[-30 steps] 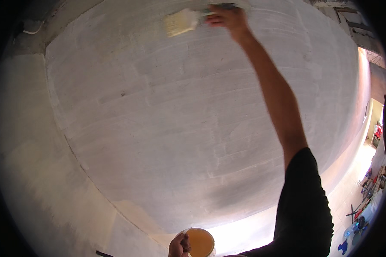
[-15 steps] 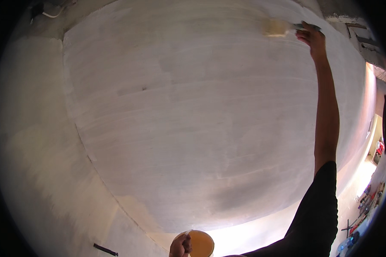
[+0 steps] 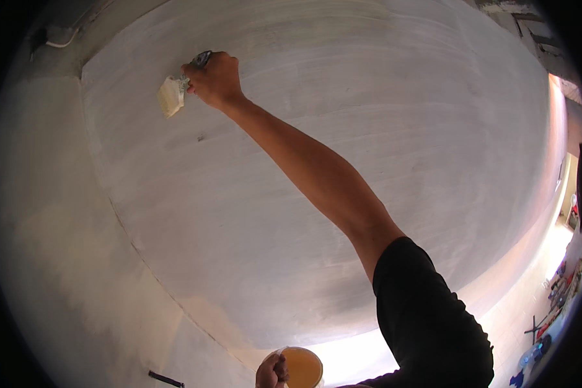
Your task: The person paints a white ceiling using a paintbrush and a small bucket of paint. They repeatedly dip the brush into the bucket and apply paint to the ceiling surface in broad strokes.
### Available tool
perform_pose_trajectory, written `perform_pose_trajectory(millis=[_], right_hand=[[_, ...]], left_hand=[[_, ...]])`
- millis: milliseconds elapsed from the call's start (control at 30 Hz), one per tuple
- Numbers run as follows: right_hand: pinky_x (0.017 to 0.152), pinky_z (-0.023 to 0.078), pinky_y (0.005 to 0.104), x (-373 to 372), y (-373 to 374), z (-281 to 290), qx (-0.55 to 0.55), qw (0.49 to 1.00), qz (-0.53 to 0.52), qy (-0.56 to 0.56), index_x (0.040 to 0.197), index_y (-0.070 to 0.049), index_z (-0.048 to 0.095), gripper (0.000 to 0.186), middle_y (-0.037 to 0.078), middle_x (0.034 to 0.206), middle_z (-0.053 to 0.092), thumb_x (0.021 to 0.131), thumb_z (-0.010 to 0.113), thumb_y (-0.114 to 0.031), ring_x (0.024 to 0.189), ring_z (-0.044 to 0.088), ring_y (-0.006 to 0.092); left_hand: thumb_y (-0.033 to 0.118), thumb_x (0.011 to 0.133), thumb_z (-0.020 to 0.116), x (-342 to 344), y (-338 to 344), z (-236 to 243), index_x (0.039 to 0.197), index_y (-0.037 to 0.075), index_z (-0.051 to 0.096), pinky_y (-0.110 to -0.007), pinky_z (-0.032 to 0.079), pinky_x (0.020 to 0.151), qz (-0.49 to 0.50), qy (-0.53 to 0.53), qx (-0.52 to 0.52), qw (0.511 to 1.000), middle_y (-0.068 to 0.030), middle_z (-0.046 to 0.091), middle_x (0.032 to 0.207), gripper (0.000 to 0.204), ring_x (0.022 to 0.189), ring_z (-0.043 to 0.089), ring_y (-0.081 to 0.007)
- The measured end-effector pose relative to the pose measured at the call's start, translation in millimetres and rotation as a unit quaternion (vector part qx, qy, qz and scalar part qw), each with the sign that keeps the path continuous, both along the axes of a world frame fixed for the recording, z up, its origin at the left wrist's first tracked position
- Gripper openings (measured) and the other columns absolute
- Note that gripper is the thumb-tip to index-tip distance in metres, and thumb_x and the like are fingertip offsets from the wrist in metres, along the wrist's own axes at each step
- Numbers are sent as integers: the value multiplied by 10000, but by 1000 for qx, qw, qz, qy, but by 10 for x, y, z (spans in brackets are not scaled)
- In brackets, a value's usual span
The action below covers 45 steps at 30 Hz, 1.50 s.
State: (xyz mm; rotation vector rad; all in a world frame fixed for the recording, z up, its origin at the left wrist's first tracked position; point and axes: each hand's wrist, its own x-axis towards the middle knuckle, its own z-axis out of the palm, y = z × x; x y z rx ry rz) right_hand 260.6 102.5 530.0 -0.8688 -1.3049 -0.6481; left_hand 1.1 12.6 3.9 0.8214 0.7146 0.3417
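Note:
My right hand [image 3: 215, 79] is raised overhead and grips the dark handle of a wide paintbrush [image 3: 172, 96]. Its pale bristles press against the grey-white ceiling [image 3: 343, 103] near the upper left corner. My right arm in a black short sleeve stretches up from the lower right. At the bottom edge my left hand [image 3: 273, 371] holds a round container of orange-yellow liquid [image 3: 302, 367] by its rim.
A wall [image 3: 58, 258] meets the ceiling along a curved line on the left. A cable and a box sit at the top left corner [image 3: 55, 37]. At the far right are a bright doorway [image 3: 572, 207] and scattered items on the floor [image 3: 549, 310].
My right hand has swept the brush across the ceiling from the upper right to the upper left. My left hand and the container have stayed at the bottom.

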Motion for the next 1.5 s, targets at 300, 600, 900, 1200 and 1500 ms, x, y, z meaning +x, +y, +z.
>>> perform_pose_trajectory(millis=[300,600,900,1200,1500], right_hand=[[583,593,299,1202,-1868,21,-1,998,-23,54,911,83,676,355,192,761,698,841,734,-260,649,708,230],[620,585,284,1778,-4064,-178,69,944,-300,115,953,48,673,410,143,796,705,823,726,-337,679,703,192],[645,552,459,1021,-3112,-140,100,671,-727,-103,849,-59,683,331,174,751,675,870,594,-378,707,667,371],[537,554,357,-256,-587,-397,66,806,-499,-312,728,2,677,70,172,797,660,726,638,-56,678,669,237],[578,529,399,-1192,238,-404,51,920,-263,-286,701,4,659,119,183,666,631,754,644,-102,631,652,300]], left_hand=[[273,979,504,55,-24,121,692,214,487,-226,215,372,-8,-3,-20,1000,105,303,519,293,410,258,-46],[272,978,516,106,-25,23,695,197,500,-211,230,366,-39,-11,-17,999,110,310,510,294,405,275,-38],[262,984,508,-40,-13,-51,704,198,504,-209,213,357,-60,-46,-22,997,113,295,510,287,396,253,-38],[268,977,511,-136,-45,-49,665,217,461,-223,180,346,-32,-21,-39,998,114,279,509,320,387,226,-41],[298,947,566,-227,19,-232,802,160,618,-246,369,468,-22,-10,-18,1000,60,466,609,207,524,422,-78]])
